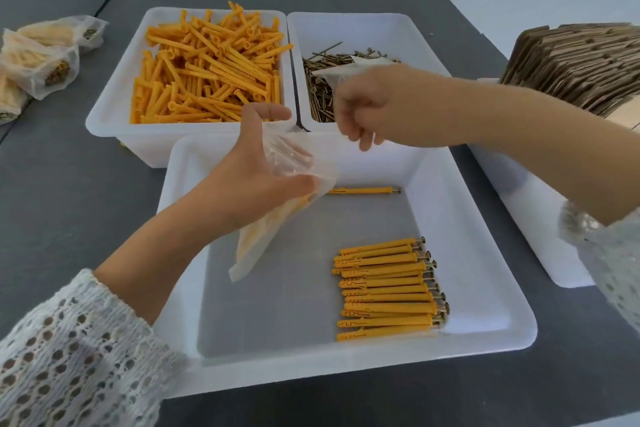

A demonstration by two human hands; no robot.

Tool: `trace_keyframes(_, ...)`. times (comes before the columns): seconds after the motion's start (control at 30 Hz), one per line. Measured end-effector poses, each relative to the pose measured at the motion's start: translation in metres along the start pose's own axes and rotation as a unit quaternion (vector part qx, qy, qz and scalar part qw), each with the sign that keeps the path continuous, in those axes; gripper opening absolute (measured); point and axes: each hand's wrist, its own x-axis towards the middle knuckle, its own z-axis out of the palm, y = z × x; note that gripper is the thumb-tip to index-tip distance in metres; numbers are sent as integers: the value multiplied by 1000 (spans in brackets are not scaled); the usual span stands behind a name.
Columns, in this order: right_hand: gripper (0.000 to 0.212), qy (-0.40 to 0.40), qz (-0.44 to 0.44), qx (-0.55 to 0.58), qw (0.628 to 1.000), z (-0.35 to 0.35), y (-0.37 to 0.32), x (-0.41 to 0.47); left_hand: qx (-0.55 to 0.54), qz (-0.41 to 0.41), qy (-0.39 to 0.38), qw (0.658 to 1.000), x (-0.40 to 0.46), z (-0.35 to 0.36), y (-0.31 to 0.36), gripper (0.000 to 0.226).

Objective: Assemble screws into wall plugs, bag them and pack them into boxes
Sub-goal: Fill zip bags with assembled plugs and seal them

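My left hand [258, 166] holds a clear plastic bag [266, 229] with several orange plugs inside, over the near white tray [485, 288]. My right hand [367, 107] is closed on the edge of another thin clear bag [341, 74], above the bin of screws [320, 87]. A row of several assembled orange plugs with screws [388, 288] lies in the near tray, and one single assembled plug [363, 190] lies at its far wall. The left bin holds loose orange wall plugs [207, 69].
Filled bags [41, 59] lie on the dark table at the far left. A stack of flat cardboard boxes [581, 66] stands at the right, with another white tray [540, 229] below it. Both white bins sit just behind the near tray.
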Motion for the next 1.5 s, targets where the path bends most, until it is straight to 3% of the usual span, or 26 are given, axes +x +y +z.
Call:
trace_keyframes(0.13,23,-112,56,-184,975,54,38,-14,3,2,-11,1000,-1,1,7,71)
trace_keyframes(0.27,33,-68,5,-331,941,98,55,-26,3,15,-25,1000,-4,2,7,72)
trace_keyframes(0.37,32,-49,-21,-326,944,104,57,-32,9,9,-22,1000,-5,2,8,70)
trace_keyframes(0.6,39,-135,-11,-328,935,100,52,-47,19,7,-28,999,-4,1,6,72)
trace_keyframes(0.97,22,-216,27,-329,919,96,42,-43,23,9,-44,999,-6,4,7,81)
trace_keyframes(1.07,17,-191,42,-317,928,74,40,-46,25,12,-42,999,-7,4,8,81)
trace_keyframes(1.2,31,-77,52,-406,909,13,22,-41,27,19,-48,998,-8,4,9,82)
trace_keyframes(1.33,27,-12,-9,-444,896,5,-14,-23,34,22,-56,998,-9,6,9,80)
trace_keyframes(1.4,24,-10,-74,-406,911,23,-33,-10,29,29,-59,997,-9,7,9,78)
trace_keyframes(1.5,25,-3,-130,-232,964,30,-41,-5,30,45,-45,998,-8,6,10,77)
